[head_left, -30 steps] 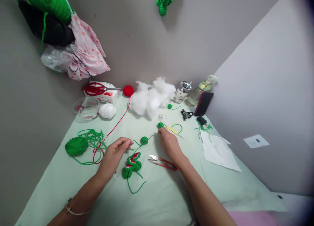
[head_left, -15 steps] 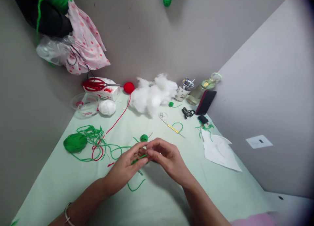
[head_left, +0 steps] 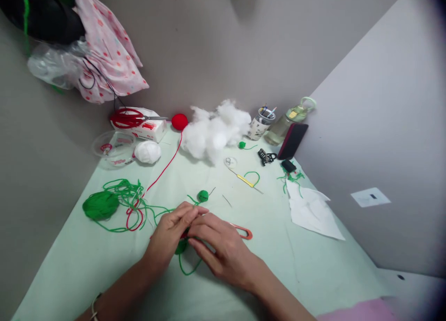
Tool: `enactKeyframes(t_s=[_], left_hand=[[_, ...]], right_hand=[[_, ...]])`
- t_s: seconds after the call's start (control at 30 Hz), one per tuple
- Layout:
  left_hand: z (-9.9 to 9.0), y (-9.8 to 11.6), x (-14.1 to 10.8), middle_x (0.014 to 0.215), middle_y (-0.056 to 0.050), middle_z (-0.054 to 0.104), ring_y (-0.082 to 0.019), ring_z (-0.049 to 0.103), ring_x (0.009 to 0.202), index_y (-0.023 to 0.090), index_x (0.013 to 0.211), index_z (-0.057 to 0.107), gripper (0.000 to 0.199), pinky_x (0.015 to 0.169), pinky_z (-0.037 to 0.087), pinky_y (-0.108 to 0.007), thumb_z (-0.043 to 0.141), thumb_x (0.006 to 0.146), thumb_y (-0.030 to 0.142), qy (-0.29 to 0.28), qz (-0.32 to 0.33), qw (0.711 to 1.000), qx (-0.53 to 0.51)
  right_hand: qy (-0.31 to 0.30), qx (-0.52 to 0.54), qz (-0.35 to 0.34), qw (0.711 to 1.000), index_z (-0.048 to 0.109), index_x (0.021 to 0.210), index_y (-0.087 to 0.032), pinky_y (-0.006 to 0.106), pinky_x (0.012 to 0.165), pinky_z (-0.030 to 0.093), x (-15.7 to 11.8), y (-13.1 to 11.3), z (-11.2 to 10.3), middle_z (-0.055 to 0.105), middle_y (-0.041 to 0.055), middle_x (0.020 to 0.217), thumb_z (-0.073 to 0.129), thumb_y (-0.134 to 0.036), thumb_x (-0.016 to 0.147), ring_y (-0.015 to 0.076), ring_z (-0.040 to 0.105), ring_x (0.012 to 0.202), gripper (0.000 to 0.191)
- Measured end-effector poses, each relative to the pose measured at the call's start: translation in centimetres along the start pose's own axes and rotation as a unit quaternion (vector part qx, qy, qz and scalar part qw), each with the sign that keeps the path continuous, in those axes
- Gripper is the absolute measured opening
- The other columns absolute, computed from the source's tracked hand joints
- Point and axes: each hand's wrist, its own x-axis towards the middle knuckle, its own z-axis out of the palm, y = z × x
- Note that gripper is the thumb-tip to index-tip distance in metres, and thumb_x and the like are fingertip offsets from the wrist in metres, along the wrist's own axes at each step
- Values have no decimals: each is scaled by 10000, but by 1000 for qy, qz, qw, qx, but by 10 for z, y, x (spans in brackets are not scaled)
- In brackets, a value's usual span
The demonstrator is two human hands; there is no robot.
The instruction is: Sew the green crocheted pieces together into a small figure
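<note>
My left hand [head_left: 169, 235] and my right hand [head_left: 223, 249] meet over the table, fingers closed around a small green and red yarn piece [head_left: 181, 245]. Most of that piece is hidden by the fingers. A green yarn end [head_left: 190, 272] loops below it onto the table. Just beyond my fingertips sits a small green crocheted ball [head_left: 202, 196] with a dark strand sticking out. An orange loop-shaped handle [head_left: 245, 232] lies beside my right hand, its other end covered by the hand. A thin needle [head_left: 226, 200] lies farther back.
At left are a green yarn ball [head_left: 101, 205], tangled strands and white yarn [head_left: 147, 152]. Behind are red scissors [head_left: 128, 118] on a box, red yarn [head_left: 179, 121] and white stuffing [head_left: 218, 133]. A yellow-handled crochet hook [head_left: 245, 180], hair claw [head_left: 266, 157], phone [head_left: 293, 141] and paper [head_left: 313, 212] lie right.
My hands have come lower and closer together, the right turning palm-down across the yarn piece. The orange handle and the needle now show. The view has shifted slightly.
</note>
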Motion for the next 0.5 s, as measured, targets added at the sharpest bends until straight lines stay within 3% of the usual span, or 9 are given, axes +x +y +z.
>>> enactKeyframes(t_s=[0.07, 0.13, 0.17, 0.23, 0.3, 0.4, 0.5], left_hand=[[-3, 1, 1, 947, -55, 689, -214, 619, 948, 182, 963, 745, 330, 887, 471, -298, 662, 868, 486, 44, -53, 996, -57], [-6, 2, 1, 988, -63, 705, -212, 629, 968, 177, 989, 740, 332, 923, 476, -317, 687, 855, 476, 86, -65, 989, -102], [-7, 2, 1, 985, -63, 707, -207, 633, 955, 177, 992, 737, 329, 926, 482, -325, 690, 856, 473, 98, -60, 987, -113], [-9, 1, 0, 956, -52, 701, -191, 637, 906, 184, 1014, 730, 316, 904, 497, -329, 674, 878, 464, 108, -39, 987, -108], [-9, -1, -2, 926, -40, 693, -177, 633, 861, 196, 1044, 725, 301, 862, 511, -323, 637, 912, 452, 118, -17, 990, -72], [-9, -2, -4, 881, -33, 686, -165, 627, 814, 202, 1045, 728, 282, 800, 523, -305, 598, 940, 429, 134, 17, 991, 12], [-10, -1, -6, 822, -20, 673, -149, 619, 755, 198, 1049, 727, 276, 758, 527, -287, 566, 957, 402, 114, 38, 991, 59]], right_hand=[[6, -73, 20, 997, 630, 997, -193, 285, 778, 527, -1, 8, -6, 691, 78, 944, 467, -200, 1009, 181, 647, 895, 164], [35, -187, 111, 975, 617, 942, -186, 273, 698, 494, -3, 22, -16, 668, 65, 877, 440, -168, 1009, 168, 633, 790, 191], [32, -260, 176, 949, 614, 935, -183, 278, 676, 474, -3, 30, -20, 665, 69, 887, 457, -144, 996, 175, 633, 783, 173], [-34, -379, 276, 883, 611, 1011, -169, 281, 613, 424, -2, 43, -25, 661, 97, 959, 523, -77, 929, 211, 649, 823, 151], [-102, -441, 316, 834, 591, 1101, -158, 282, 605, 399, 1, 53, -24, 654, 100, 966, 530, 15, 858, 224, 658, 842, 304], [-130, -467, 315, 816, 544, 1204, -147, 282, 618, 390, 6, 62, -16, 642, 107, 990, 536, 65, 799, 222, 663, 863, 458], [-127, -448, 320, 825, 562, 1147, -137, 290, 617, 378, 8, 68, -12, 634, 108, 977, 518, 64, 785, 232, 659, 858, 417]])
